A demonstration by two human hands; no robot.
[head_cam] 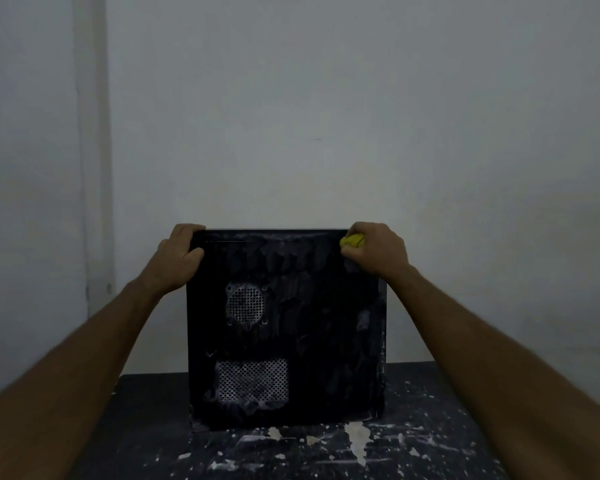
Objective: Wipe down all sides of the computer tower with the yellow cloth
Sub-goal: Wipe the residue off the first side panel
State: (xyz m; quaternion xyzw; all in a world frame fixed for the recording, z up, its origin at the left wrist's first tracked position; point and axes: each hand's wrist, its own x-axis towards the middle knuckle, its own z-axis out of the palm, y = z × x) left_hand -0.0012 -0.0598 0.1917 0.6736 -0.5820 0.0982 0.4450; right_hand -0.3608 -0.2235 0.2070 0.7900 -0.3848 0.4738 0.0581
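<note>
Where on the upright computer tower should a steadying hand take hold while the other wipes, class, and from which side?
Judging by its pose, the top corner, from above. The computer tower stands tall on the table, so its top edge is free to hook fingers over, as the left hand does opposite the right hand with the yellow cloth.

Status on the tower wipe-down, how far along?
Early to midway, at a guess. Done: streaky wipe marks cross the upper side panel of the computer tower. In hand: right hand presses the yellow cloth at the top right corner; left hand grips the top left corner. Left: dusty vent grilles, lower panel; other sides unseen.
</note>
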